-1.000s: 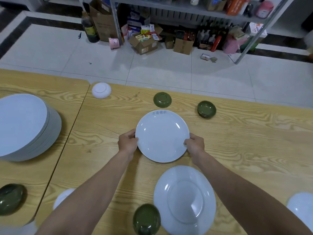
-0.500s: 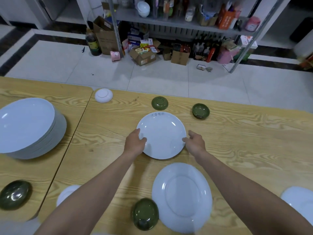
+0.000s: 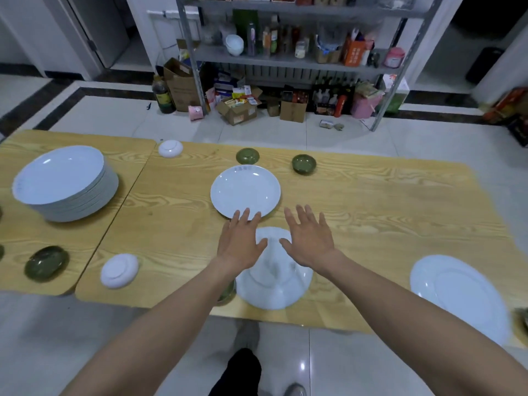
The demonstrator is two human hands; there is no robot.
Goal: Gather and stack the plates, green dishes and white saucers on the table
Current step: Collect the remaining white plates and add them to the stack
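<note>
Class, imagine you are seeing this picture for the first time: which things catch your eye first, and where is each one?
Two bare hands, the left hand and the right hand, are spread open above the middle of the pale wooden table. Right ahead of them lies a round white plate, face up. At far left stands a tall stack of white plates.

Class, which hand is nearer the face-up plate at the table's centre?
Left. The left hand has its fingertips over the plate's near rim. The right hand is spread off the near-right edge, clear of the rim.
</note>
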